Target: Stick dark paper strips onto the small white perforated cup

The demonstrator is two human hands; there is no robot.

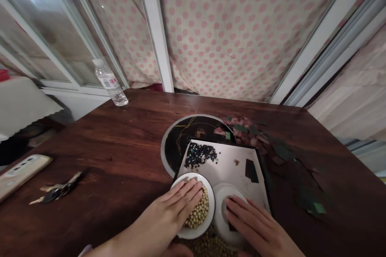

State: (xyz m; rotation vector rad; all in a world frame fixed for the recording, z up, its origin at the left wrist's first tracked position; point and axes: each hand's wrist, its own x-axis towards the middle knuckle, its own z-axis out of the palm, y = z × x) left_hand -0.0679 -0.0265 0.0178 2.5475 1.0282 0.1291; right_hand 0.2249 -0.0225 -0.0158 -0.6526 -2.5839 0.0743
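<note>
Well, the left hand (177,204) lies on the white bowl (211,204) of tan beads (202,211), the right hand (253,223) on the pale dish (219,217), maybe to steady them, by the near side of the tray (226,168) on the bench (135,140). Fingers are straight; I can't tell if either grip is holding on.

A white bowl (211,204) sits upright, holding round tan beads (201,211); a second white bowl (219,211) lies just right.
</note>
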